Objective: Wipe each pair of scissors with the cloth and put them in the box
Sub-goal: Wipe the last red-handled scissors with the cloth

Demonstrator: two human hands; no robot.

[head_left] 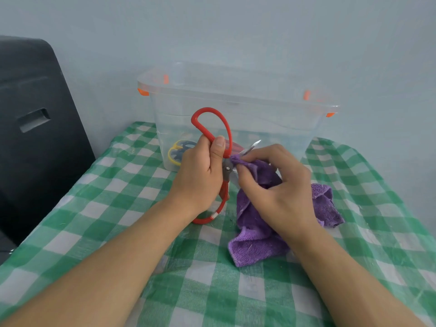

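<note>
— Over the desk (113,232), just in front of the box (236,100): what have you got?

— My left hand (200,175) has its grip curled round the red scissors (212,116) near the pivot, thumb up against the upper handle loop, the lower loop hanging down towards the checked cover. My right hand (278,185) pinches a fold of the purple cloth (254,246) against the blades just beside the pivot; the rest of the cloth trails onto the desk.

— And the others?

— One pair with yellow handles (175,152) shows through the clear wall, lying on the box floor. There may be something red behind my thumb too, but I cannot tell what it is.

— What could go wrong from here?

— The blades look slightly parted, and one tip pokes out past my fingers. If I drag the cloth along the edge carelessly, the fold could slip and my fingertips would meet steel. The cloth could also snag between the blades if my left grip squeezes the handles. And lifting the pair over the box rim with the cloth caught would pull the cloth in too.
</note>
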